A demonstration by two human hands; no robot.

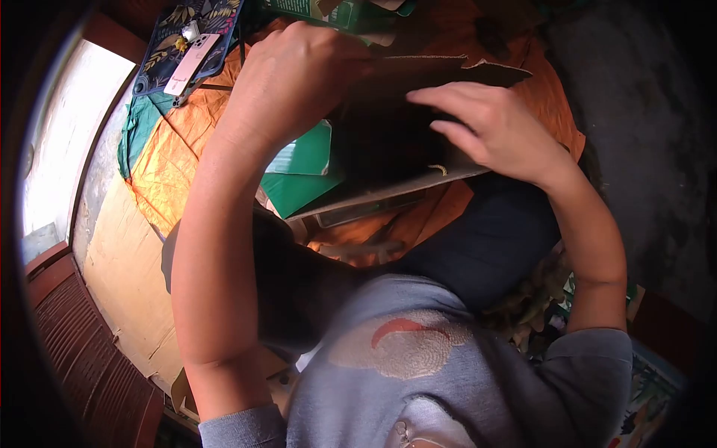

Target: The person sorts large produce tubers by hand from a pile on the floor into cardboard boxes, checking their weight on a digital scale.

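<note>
My left hand (pixel 306 71) is closed at the left end of a brown cardboard piece (pixel 426 66) with a torn upper edge. Its fingertips are in shadow, so what they grip cannot be made out. My right hand (pixel 485 123) is over the right part of the cardboard, thumb and forefinger apart, with nothing seen between them. Below and between the hands lies a dark, shadowed area with a pale lower edge (pixel 388 193). A small yellow curved bit (pixel 438 170) rests near that edge. Green card or box pieces (pixel 299 187) show beneath my left wrist.
A pink phone (pixel 193 63) lies on a leaf-patterned item (pixel 160 56) at the upper left. Crumpled orange cloth (pixel 175 164) spreads beneath. A flat cardboard sheet (pixel 123 269) is at the left, and my dark-clothed leg (pixel 485 231) is below the right hand.
</note>
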